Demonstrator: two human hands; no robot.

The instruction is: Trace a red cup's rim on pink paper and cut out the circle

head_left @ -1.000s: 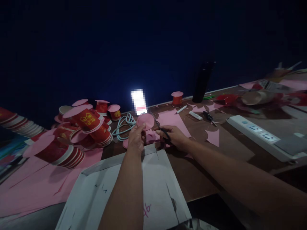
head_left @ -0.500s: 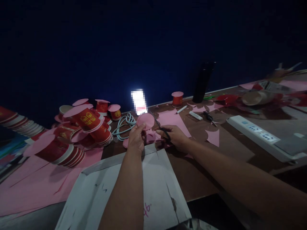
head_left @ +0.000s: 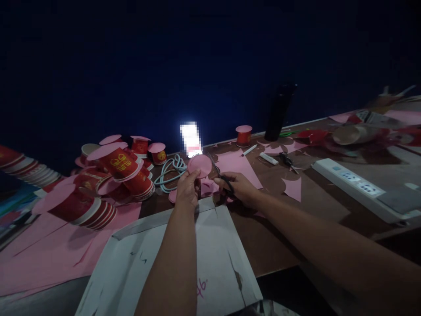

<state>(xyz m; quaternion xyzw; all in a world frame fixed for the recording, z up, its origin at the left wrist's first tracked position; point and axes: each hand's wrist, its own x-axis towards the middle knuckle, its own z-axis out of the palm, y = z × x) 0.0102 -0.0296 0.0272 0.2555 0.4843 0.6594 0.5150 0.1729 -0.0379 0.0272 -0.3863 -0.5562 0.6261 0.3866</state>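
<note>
White cardboard sheet (head_left: pixel 184 259) lies nearest, flat at the table edge, one piece, with both forearms crossing over it. Just past it, the left hand (head_left: pixel 187 191) pinches a pink paper disc (head_left: pixel 199 166) by its lower edge, thumb and fingertips closed on it, holding it upright above the table. The right hand (head_left: pixel 241 188) is closed through the handles of black scissors (head_left: pixel 222 175), whose blades point up at the disc's right rim; whether they bite the paper I cannot tell. That disc looks feather-light and floppy and would crease easily, so a pinch near the rim, close to the blades, seems the place to hold it.

Count them: one disc in hand and one big pink sheet (head_left: pixel 238 164) behind it. One triangular scrap (head_left: pixel 294 188) sits to the right, and a second pair of scissors (head_left: pixel 285 159) lies beyond. One white power strip (head_left: pixel 348 182) runs along the right. To the left is a heap of red paper cups (head_left: pixel 115 171), too tangled to number. At the wall stand one lone cup (head_left: pixel 244 135) and one black bottle (head_left: pixel 278 112).
</note>
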